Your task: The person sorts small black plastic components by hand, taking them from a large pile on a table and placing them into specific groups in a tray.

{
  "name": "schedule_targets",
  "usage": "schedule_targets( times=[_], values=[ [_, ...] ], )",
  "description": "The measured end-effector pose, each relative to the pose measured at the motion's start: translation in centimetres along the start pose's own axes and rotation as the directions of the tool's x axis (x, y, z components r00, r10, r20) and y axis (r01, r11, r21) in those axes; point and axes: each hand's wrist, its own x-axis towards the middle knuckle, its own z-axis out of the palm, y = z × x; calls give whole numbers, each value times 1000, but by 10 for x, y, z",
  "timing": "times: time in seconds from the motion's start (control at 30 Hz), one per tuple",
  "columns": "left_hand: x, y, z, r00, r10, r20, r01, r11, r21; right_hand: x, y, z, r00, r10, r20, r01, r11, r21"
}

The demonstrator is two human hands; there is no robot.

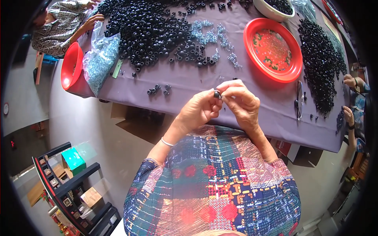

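Observation:
My left hand [198, 109] pinches a small round black knob [217, 94] between thumb and fingers, just over the table's near edge. Against it are the fingertips of my right hand [243, 105], closed in a pinch; a tiny shiny bit shows there, too small to name. Left of my hands, a few loose black knobs [153, 90] lie on the cloth. Beyond them spreads a large heap of black knobs [145, 35], most with a round hole. Beside that heap are scattered small silvery pieces [204, 33], their kind unclear.
A red plastic tray [251, 51] lies right of centre, with a pile of small black parts [321, 63] beyond it. Eyeglasses [300, 103] rest nearby. At left stand a clear bag of silvery pieces [100, 59] and a red bowl [67, 69]. Other people's hands work at both table ends.

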Motion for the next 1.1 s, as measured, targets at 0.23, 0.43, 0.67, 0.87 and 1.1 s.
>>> schedule_targets(
  times=[0.23,0.43,0.67,0.87,1.1],
  values=[
    [-2,-8,7,994,-1,-111,-5,998,-57,1,4,5,961,-260,93,274,854,-442],
    [-9,-8,-1,997,-59,-51,55,996,-71,1,1,-4,991,29,132,-21,998,-61],
    [-10,-10,-6,998,-39,-39,34,990,-136,2,-7,-2,994,74,85,-73,997,-17],
    [-7,-5,-5,999,45,0,-44,992,-116,11,-17,-5,997,-22,77,48,937,-346],
    [-4,-3,-8,993,95,-66,-98,994,-47,17,-16,3,993,-42,113,92,870,-484]
  ],
)
